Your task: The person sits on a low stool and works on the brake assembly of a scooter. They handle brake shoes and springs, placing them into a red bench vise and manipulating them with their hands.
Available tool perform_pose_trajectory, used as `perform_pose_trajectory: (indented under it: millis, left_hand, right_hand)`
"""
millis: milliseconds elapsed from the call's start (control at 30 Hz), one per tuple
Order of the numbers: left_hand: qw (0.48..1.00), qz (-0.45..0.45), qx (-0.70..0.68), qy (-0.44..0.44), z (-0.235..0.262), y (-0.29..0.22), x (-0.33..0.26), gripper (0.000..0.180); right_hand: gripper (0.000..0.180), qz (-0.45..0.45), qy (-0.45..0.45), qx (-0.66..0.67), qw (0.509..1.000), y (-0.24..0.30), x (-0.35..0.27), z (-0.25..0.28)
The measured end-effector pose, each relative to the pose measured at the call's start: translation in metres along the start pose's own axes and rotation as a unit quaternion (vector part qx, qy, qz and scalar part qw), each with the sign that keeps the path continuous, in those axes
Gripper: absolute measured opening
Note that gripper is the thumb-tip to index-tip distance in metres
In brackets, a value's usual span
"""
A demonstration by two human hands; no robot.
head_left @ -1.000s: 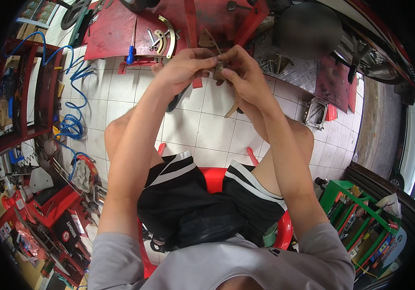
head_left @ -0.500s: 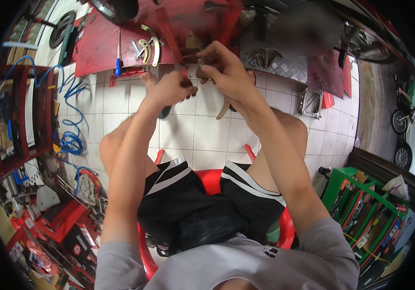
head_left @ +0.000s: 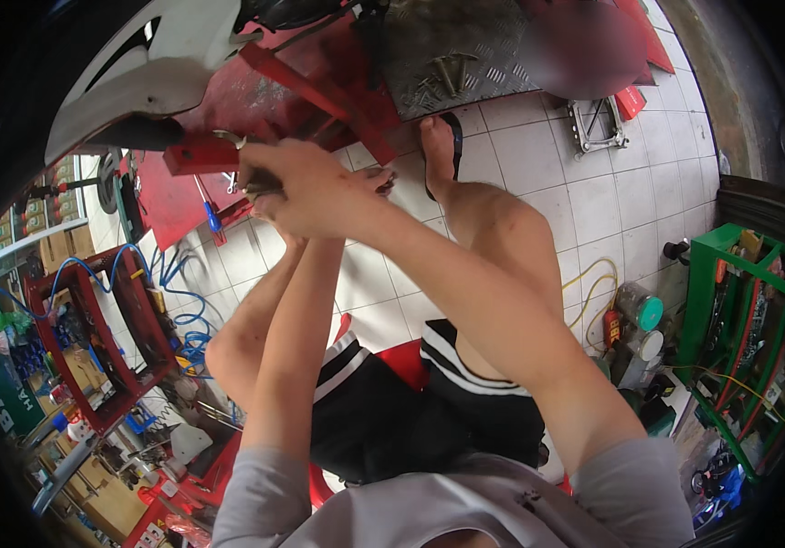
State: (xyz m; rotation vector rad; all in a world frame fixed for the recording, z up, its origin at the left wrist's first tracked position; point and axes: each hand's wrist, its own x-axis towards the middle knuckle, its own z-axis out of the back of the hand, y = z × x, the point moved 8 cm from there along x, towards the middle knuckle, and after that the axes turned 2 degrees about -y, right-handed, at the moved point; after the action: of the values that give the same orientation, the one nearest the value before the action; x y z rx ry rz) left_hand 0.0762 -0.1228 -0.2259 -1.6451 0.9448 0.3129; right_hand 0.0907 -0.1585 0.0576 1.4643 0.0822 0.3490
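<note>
My right hand (head_left: 310, 190) reaches far left, its fingers closed around a small dull metal piece (head_left: 263, 181) whose kind I cannot make out. Just above those fingers the curved tip of a light metal part (head_left: 228, 138) shows; whether the hand holds it too is unclear. My left hand (head_left: 377, 179) lies behind the right wrist, mostly hidden. Only some darkened fingertips poke out to the right, and I cannot see what they hold. Close beyond both hands is a red metal bar frame (head_left: 319, 99) on the red work platform.
A white curved panel (head_left: 141, 96) overhangs the upper left. A blue-handled screwdriver (head_left: 211, 217) lies at the platform's left edge. Bolts (head_left: 450, 75) rest on the chequered metal plate. A silver metal bracket (head_left: 595, 126) stands on the tiles; a green tool rack (head_left: 730, 247) is at right.
My view has swung left. Both hands, apart before, are now crossed, the right having moved left over the left one. The white panel has come into view at upper left.
</note>
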Motion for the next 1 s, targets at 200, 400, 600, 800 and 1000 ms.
perform_pose_trajectory:
  millis: [200, 400, 600, 800, 1000]
  left_hand:
    - [0.993, 0.047, 0.025, -0.107, -0.019, -0.02, 0.107, 0.011]
    - [0.99, -0.046, 0.06, -0.123, -0.034, -0.054, 0.123, 0.021]
    - [0.888, -0.037, 0.456, 0.042, 0.011, -0.045, 0.03, 0.029]
    - [0.869, -0.204, 0.448, -0.055, 0.002, -0.148, -0.162, 0.022]
    - [0.921, -0.362, 0.016, -0.141, -0.009, -0.184, -0.221, 0.021]
  right_hand:
    - [0.026, -0.052, 0.003, 0.002, 0.999, -0.004, -0.003, 0.015]
    - [0.023, -0.023, -0.022, 0.017, 0.999, -0.005, 0.0, 0.026]
    - [0.024, 0.024, -0.003, 0.055, 0.998, 0.005, 0.01, 0.016]
    - [0.021, -0.055, 0.035, 0.208, 0.976, -0.013, 0.002, 0.019]
    - [0.021, -0.096, 0.079, 0.186, 0.975, -0.016, 0.002, 0.003]
